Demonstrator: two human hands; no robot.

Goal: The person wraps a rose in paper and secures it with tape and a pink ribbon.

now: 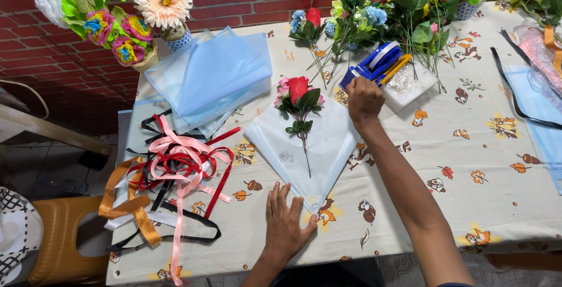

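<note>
A red artificial rose with small pink blooms (298, 92) lies on a pale blue wrapping sheet (325, 146) set like a diamond on the table. My left hand (285, 219) rests flat on the tablecloth by the sheet's lower corner, fingers spread. My right hand (363, 98) is stretched out to the sheet's far right corner, fingers curled, right beside a blue tape dispenser (374, 64). Whether it grips the dispenser or the sheet is not clear.
A stack of pale blue sheets (213, 76) lies at the back left, with a tangle of red, pink, black and orange ribbons (175, 170) in front. Artificial flower bunches (398, 6) line the back edge. More wrap and ribbon (538, 70) sit at the right.
</note>
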